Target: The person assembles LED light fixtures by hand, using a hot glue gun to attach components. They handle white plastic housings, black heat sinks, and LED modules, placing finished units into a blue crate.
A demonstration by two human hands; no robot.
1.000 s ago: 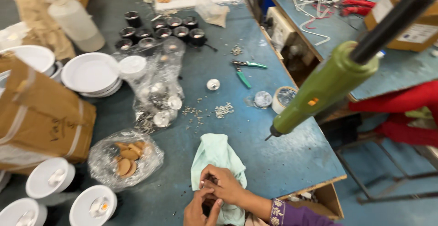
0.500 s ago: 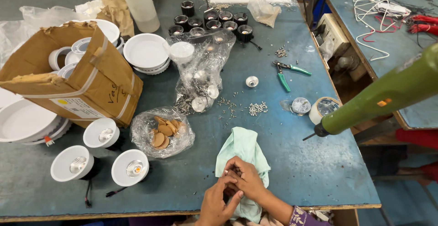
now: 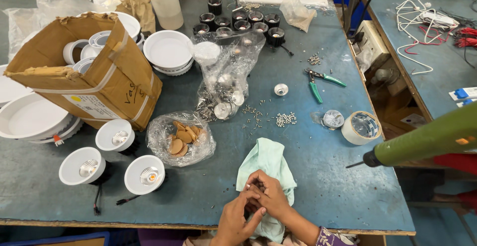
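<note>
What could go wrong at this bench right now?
1. The green driver hangs beside the hands, bit pointing their way; a swing could jab them.
2. Loose screws lie scattered just beyond the cloth; dragging the cloth could sweep them off.
3. Both hands work something small, hidden between the fingers, near the table edge; a slip might drop it to the floor.

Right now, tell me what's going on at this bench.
A person's left hand and right hand are pressed together over a pale green cloth at the near edge of the blue workbench, working something too small to identify. White downlight fixtures, loose screws, green-handled pliers and a hanging green power screwdriver lie around.
</note>
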